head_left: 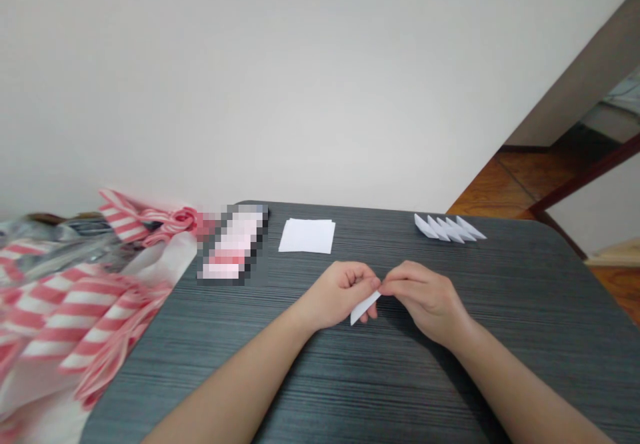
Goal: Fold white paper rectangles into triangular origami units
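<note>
My left hand (353,292) is closed on a small folded piece of white paper (364,308), thumb on top and fingers underneath. The paper's pointed end sticks out toward me. At its upper end, the fingertips of my right hand (423,297) pinch together, touching the paper's tip. Both hands are over the middle of the dark table (340,377). Beyond my left hand lies a small stack of white paper sheets (307,236). Farther right, several folded white paper pieces (447,229) lie overlapping in a row.
A blurred-out, phone-like flat object (234,241) lies at the table's left. Red-and-white striped cloth (85,304) and clear plastic are heaped beside the left edge. A pale wall (300,84) rises behind the table; wooden floor (480,191) shows at right.
</note>
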{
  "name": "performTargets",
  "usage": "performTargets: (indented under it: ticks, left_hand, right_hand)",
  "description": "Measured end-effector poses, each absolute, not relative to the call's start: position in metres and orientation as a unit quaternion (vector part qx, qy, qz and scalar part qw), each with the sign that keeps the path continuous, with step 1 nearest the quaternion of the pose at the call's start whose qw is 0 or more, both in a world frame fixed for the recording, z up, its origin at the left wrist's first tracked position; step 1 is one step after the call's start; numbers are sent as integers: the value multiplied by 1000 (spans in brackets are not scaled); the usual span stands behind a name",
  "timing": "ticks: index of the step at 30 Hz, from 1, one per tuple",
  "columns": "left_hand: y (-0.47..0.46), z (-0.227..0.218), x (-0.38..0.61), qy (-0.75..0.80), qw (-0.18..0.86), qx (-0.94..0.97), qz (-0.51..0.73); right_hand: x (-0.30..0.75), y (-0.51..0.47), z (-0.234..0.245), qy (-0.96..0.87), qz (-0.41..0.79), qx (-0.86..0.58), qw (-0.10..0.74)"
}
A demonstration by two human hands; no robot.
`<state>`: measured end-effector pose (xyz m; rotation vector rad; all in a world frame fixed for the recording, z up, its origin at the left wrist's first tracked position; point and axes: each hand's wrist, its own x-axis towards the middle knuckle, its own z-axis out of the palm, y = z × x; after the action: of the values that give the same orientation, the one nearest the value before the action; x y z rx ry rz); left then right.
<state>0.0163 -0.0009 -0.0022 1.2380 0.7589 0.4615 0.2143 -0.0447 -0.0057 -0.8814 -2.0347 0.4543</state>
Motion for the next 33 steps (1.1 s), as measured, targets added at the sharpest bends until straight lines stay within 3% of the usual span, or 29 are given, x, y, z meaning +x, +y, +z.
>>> performTargets:
  ticks: [6,14,33]
  left_hand:
    - [-2,-2,17,362,692,586,215]
    - [-2,-3,17,357,674,617,193]
    - [0,-4,17,351,680,606,218]
  right_hand:
    - [215,-47,-9,-719,264,-488,419]
    - [210,-46,2,-699,382,-522,305]
    - [214,-45,-2,-723,311,-525,324]
